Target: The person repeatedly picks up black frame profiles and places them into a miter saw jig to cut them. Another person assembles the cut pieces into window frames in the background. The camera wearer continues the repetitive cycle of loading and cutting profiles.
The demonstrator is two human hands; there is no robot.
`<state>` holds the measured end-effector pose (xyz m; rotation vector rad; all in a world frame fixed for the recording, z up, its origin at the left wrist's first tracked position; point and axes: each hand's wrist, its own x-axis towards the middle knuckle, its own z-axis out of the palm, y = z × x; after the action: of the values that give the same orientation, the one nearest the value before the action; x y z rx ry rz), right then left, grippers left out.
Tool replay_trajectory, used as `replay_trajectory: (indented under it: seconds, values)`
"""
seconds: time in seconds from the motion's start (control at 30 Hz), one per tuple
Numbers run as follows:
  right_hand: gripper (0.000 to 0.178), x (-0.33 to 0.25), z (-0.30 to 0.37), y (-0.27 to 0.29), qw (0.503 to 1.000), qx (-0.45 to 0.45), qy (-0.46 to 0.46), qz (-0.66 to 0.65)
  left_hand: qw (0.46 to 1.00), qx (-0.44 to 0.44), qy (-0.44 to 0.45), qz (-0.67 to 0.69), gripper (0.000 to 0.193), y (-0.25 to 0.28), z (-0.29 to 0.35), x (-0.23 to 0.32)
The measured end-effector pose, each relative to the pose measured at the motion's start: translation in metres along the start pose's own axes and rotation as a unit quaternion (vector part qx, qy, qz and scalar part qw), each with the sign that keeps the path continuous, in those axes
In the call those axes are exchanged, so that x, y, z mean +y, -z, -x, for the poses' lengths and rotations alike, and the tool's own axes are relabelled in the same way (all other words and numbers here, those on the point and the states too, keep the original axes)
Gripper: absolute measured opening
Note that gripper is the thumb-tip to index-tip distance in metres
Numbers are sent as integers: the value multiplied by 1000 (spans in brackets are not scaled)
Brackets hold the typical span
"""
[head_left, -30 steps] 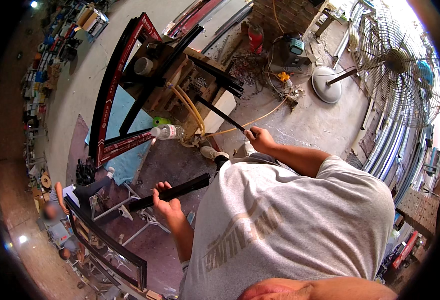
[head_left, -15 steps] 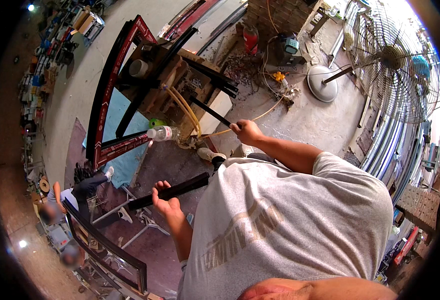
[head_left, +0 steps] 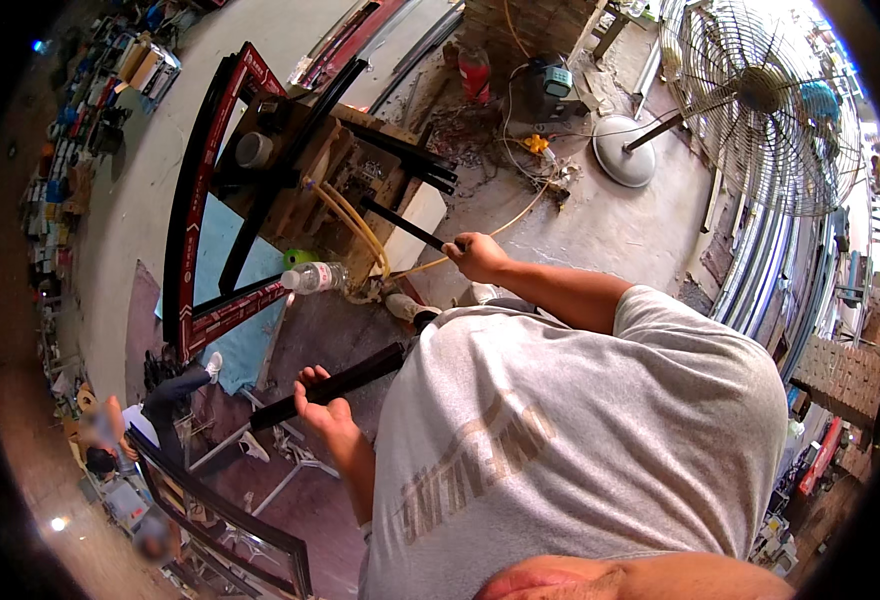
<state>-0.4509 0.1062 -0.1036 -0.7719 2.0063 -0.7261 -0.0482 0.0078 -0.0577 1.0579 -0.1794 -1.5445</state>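
Drawn slightly nearer the body since a second ago, the right hand (head_left: 480, 255) keeps its fingers wrapped round a thin black rod (head_left: 405, 223) above the cluttered worktop (head_left: 360, 160), while the left hand (head_left: 318, 408) grips a long black bar (head_left: 335, 385), seemingly steadying it level beside the hip.

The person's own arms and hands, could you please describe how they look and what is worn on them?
Both forearms are bare, with no gloves, watch or rings visible on the left hand or the right hand. The right arm emerges from the short sleeve of a loose grey T-shirt with faded darker lettering across it. The left arm's upper part is hidden behind the shirt.
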Motion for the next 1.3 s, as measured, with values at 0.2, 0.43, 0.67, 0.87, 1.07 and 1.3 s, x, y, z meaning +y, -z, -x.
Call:
replay_trajectory:
  seconds: [0.2, 0.43, 0.67, 0.87, 1.07, 1.3]
  values:
    - [43, -7, 4, 1, 1000, 10, -1, 6, 1000, 22, 10, -6, 20, -26, -8, 8]
    - [44, -13, 5, 4, 1000, 6, 0, 21, 1000, -9, 18, -9, 17, -23, -36, 10]
    - [45, -7, 2, -1, 1000, 2, 0, 19, 999, -45, 22, -21, 23, -23, -52, 16]
    - [42, -1, -3, -3, 1000, 2, 18, 12, 999, -48, 8, -21, 24, -22, -54, 23]
    - [42, 0, -19, -5, 999, -8, 39, -4, 998, -36, 3, -49, 23, -31, -32, 23]
    - [41, 0, -39, -4, 996, -47, 72, -15, 997, -48, 5, -68, 20, -22, -15, 24]
